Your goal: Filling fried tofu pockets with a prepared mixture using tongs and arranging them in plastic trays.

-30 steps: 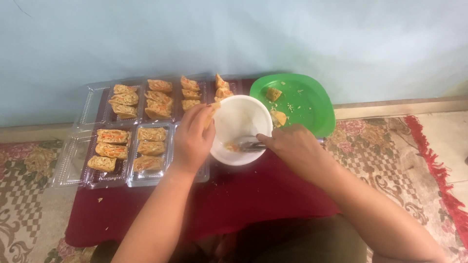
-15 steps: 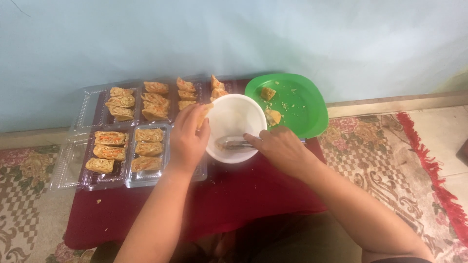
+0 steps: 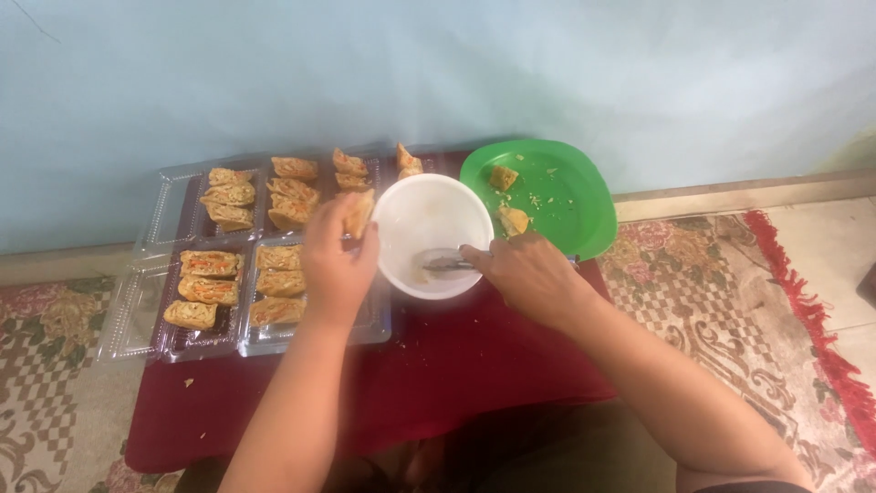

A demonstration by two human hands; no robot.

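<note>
I see the white bowl (image 3: 429, 233) at frame centre on the red surface (image 3: 456, 365). My right hand (image 3: 529, 274) has its grip clamped on a spoon (image 3: 443, 265) resting inside the bowl; my left hand (image 3: 338, 260) pinches a filled roll (image 3: 358, 212) at the bowl's left rim. Clear trays (image 3: 151, 301) of rolls (left of centre) and a green plate (image 3: 566, 196) flank it.

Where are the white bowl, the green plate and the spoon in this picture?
white bowl (image 3: 422, 212): head view, bare inner floor of the bowl.
green plate (image 3: 568, 194): head view, bare part of its flat centre.
spoon (image 3: 440, 264): head view, on its metal head inside the bowl, ahead of the right hand (image 3: 527, 277).
</note>
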